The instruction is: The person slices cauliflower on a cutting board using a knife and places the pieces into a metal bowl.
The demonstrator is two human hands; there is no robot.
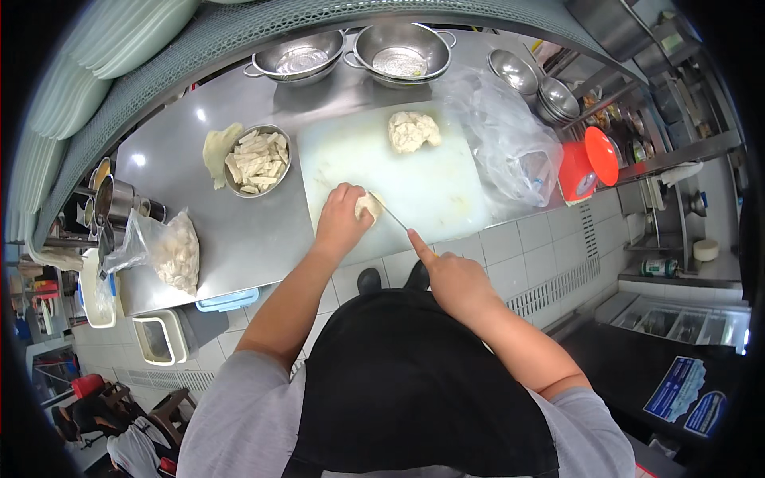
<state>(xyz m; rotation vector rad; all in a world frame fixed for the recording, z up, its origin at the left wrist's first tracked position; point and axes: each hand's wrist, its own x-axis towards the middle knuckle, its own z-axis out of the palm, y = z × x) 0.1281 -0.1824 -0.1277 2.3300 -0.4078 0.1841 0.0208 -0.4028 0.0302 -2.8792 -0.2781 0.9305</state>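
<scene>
My left hand (343,218) presses a pale piece of food (369,208) onto the white cutting board (340,149), near its front left. In my right hand (460,281) is a knife (391,212), its handle mostly hidden by the fingers. The index finger is stretched along the back of the blade, and the tip reaches the edge of the held piece. Farther back on the board lies a larger, lumpy piece of the same pale colour (412,131). Left of the board, a metal bowl (289,156) holds cut pale strips (257,161).
A clear plastic bag (502,131) overlaps the board's right side, beside a red kitchen scale (578,170). Steel colanders (400,54) stand at the back under a shelf (287,21). A bag of pale pieces (173,254) lies at left. A person (137,445) is at lower left.
</scene>
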